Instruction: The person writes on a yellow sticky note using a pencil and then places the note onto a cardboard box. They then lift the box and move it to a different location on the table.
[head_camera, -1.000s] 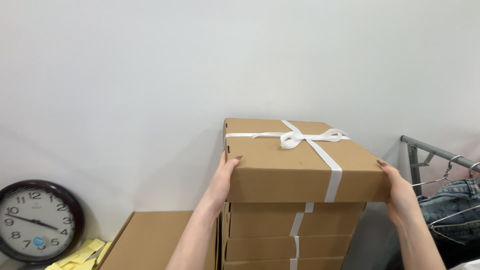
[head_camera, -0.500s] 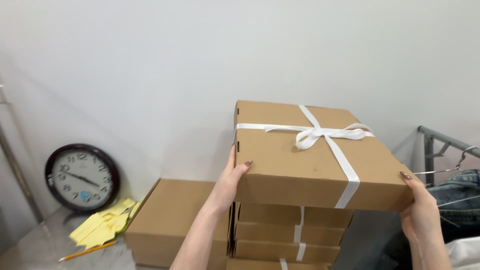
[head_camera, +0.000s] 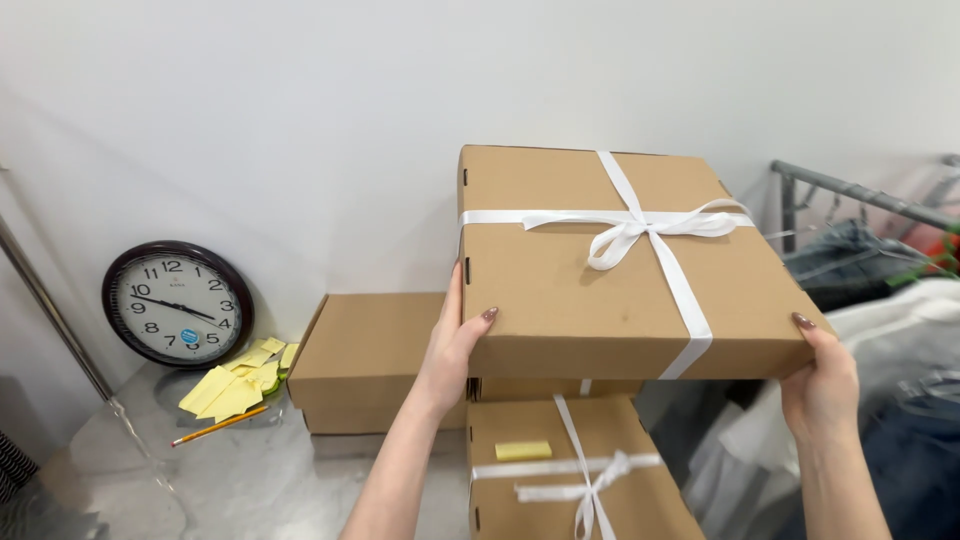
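Observation:
I hold a flat brown cardboard box (head_camera: 560, 270) tied with a white ribbon and bow, lifted above a stack. My left hand (head_camera: 452, 350) grips its left side, thumb on the front edge. My right hand (head_camera: 822, 382) grips its right front corner. Below it lies another ribboned brown box (head_camera: 560, 480) with a small yellow note on its lid. Part of a further box shows between the two.
A plain brown box (head_camera: 365, 355) sits to the left against the white wall. A round wall clock (head_camera: 175, 303) leans there, with yellow sticky notes (head_camera: 235, 380) and a pencil (head_camera: 218, 425) on the glossy surface. A clothes rack (head_camera: 860, 195) with garments stands right.
The ribboned box has come up off the stack and toward me. The view has shifted, showing more of the clock, the notes and the box underneath.

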